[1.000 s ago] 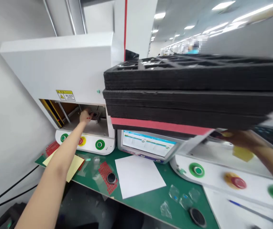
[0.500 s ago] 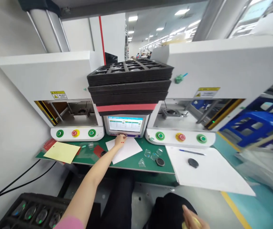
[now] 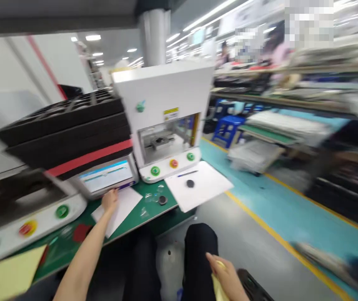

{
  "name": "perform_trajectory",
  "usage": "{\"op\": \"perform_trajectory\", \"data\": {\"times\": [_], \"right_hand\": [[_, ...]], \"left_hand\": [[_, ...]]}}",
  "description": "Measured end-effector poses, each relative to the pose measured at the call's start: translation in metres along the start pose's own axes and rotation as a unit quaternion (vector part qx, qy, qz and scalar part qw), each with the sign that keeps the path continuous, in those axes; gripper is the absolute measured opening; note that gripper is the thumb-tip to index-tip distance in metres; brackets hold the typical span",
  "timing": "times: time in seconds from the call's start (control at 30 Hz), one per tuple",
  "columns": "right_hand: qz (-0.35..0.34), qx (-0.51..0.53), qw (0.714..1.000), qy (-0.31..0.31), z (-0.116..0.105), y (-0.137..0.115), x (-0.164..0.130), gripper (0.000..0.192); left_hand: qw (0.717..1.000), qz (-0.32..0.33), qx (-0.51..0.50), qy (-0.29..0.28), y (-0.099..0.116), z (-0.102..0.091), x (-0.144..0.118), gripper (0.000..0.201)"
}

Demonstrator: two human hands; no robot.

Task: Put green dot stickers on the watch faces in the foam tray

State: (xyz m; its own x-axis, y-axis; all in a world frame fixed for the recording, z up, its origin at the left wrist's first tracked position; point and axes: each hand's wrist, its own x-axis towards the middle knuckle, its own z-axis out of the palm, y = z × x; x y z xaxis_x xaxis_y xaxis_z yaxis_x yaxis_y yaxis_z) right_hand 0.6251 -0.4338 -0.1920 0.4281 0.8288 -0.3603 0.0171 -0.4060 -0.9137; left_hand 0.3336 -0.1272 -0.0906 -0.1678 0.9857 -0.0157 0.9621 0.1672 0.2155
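Our right grip (image 3: 225,276) is curled round a yellow piece (image 3: 217,290), whose long axis points from it down towards us. Our left grip (image 3: 110,202), fingers bent, is at the monitor's (image 3: 108,176) lower edge; we cannot tell whether it holds anything.

Left arm (image 3: 86,255) stretched forward | left hand (image 3: 110,200) loosely curled | right hand (image 3: 226,274) low, fingers (image 3: 212,260) bent

L hand (image 3: 110,201) now at monitor (image 3: 107,175), R hand (image 3: 225,274) dropped near knee (image 3: 200,238)
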Motion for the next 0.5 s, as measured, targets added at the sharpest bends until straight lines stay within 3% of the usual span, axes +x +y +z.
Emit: {"op": "perform_trajectory", "data": {"times": [0.13, 0.27, 0.4, 0.5], "right_hand": [[-0.029, 0.031, 0.999, 0.015, 0.010, -0.010, 0.011, 0.072], [-0.058, 0.041, 0.997, 0.017, 0.017, -0.005, 0.016, 0.067], [-0.078, 0.052, 0.995, 0.036, 0.032, 0.001, 0.021, 0.066], [-0.103, 0.063, 0.990, 0.069, 0.045, -0.003, 0.024, 0.067]], "left_hand": [[1.000, 0.017, 0.007, -0.010, 0.009, -0.012, 0.017, 0.044], [0.998, 0.050, -0.018, -0.045, 0.011, -0.024, 0.026, 0.039], [0.987, 0.092, -0.122, -0.054, -0.002, -0.022, -0.019, 0.038], [0.958, 0.099, -0.243, -0.113, -0.014, 0.010, -0.080, 0.034]]}}
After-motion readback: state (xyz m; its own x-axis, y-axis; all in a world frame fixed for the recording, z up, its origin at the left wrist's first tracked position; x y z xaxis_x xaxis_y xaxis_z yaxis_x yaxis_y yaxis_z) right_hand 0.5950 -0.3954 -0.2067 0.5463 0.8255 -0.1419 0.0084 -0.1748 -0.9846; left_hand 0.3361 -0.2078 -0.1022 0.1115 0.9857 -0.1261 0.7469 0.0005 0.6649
